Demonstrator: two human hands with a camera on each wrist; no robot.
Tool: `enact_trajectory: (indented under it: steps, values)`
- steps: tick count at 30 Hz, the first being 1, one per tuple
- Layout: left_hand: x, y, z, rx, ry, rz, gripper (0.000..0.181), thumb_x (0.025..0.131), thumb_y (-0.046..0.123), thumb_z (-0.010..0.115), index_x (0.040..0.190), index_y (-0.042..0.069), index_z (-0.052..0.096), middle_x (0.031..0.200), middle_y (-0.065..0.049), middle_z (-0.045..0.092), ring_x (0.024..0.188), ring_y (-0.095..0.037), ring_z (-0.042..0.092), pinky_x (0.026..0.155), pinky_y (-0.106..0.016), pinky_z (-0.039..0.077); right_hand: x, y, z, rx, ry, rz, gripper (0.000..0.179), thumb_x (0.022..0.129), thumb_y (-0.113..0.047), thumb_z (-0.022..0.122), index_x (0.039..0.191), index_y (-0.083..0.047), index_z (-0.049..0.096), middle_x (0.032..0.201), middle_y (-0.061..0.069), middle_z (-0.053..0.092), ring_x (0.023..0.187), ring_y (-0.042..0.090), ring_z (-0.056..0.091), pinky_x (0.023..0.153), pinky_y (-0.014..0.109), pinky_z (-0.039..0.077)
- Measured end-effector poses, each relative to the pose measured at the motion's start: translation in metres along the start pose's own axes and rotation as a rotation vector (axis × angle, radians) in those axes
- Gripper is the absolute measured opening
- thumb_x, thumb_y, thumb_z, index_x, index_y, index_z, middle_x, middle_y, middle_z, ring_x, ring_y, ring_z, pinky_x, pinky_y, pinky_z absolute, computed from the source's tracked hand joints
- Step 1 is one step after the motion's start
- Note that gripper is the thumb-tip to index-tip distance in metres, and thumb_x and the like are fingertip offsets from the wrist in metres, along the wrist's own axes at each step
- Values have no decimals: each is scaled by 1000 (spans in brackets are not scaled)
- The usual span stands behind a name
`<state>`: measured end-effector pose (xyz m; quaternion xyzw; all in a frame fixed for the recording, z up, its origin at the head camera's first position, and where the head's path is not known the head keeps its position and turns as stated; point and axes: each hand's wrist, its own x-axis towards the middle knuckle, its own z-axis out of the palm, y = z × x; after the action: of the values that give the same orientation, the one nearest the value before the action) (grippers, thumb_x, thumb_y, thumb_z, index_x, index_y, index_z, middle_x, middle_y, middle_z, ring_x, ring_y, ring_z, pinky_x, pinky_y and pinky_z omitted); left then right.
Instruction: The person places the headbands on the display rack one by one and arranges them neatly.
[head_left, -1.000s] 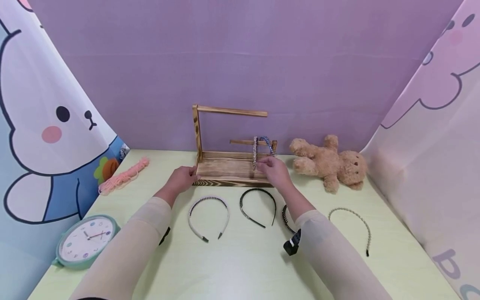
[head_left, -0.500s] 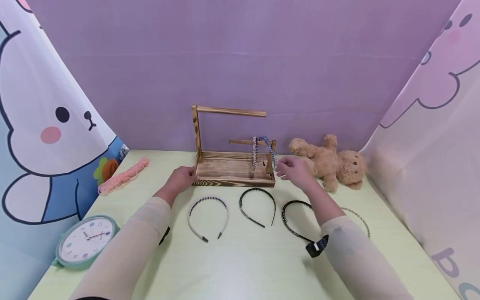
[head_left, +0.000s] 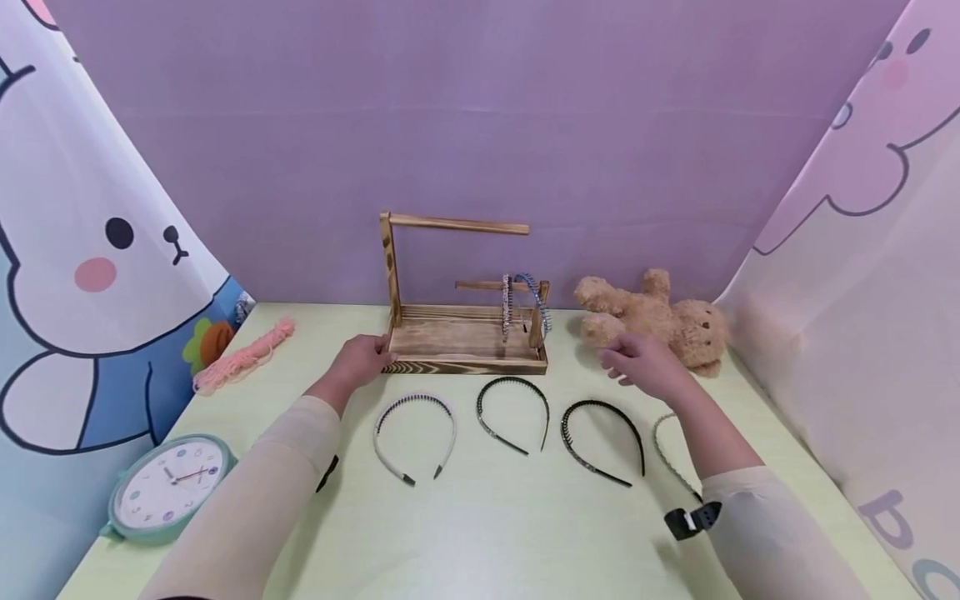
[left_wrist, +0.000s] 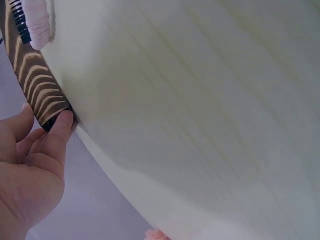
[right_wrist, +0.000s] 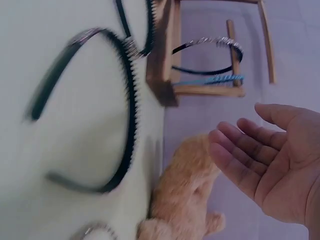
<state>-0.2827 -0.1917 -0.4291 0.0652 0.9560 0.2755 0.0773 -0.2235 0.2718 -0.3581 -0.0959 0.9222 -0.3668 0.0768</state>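
Purple cloth backs a pale worktop; near its back edge the left hand grips the left front corner of a wooden rack, while the right hand hangs relaxed and empty before a teddy bear. Two headbands hang on the rack, four lie in front of it, a numbered clock sits by the left edge, and the right-hand drape bears a letter "b".
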Motion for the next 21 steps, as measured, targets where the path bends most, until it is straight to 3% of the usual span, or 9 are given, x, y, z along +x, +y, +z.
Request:
enact_trajectory:
  steps: [3, 7, 11, 15, 21]
  values:
    - [0, 0, 0, 3, 8, 7, 53, 102, 24, 54, 146, -2, 41, 143, -24, 50, 128, -41, 49, 103, -51, 43, -8, 15, -2, -21, -23, 20, 32, 101, -31, 55, 108, -2, 66, 98, 12, 69, 91, 29, 68, 75, 38, 59]
    - [0, -1, 1, 5, 9, 6, 53, 102, 25, 54, 146, -2, 40, 143, -24, 49, 128, -41, 50, 103, -50, 43, -21, 34, -3, -78, -68, 118, 31, 100, -33, 57, 102, -2, 62, 94, 14, 65, 85, 29, 67, 71, 40, 58]
    - [1, -2, 1, -3, 4, 3, 53, 102, 25, 55, 146, -1, 42, 143, -23, 49, 127, -40, 51, 103, -50, 43, -36, 47, -3, -149, -191, 251, 28, 99, -29, 58, 99, -1, 57, 86, 14, 61, 73, 23, 60, 62, 37, 53]
    - [2, -3, 2, 0, 6, 8, 52, 102, 25, 55, 145, -1, 43, 142, -24, 51, 127, -40, 51, 103, -50, 43, -48, 55, 1, -204, -310, 359, 22, 96, -21, 62, 86, -2, 56, 69, 7, 55, 58, 16, 48, 52, 29, 43]
    - [2, -3, 1, 2, 6, 10, 53, 102, 25, 55, 146, -1, 41, 142, -24, 50, 126, -40, 51, 102, -50, 44, -57, 61, 12, -212, -341, 418, 19, 86, -8, 64, 69, -6, 55, 59, 4, 52, 52, 16, 50, 49, 29, 49]
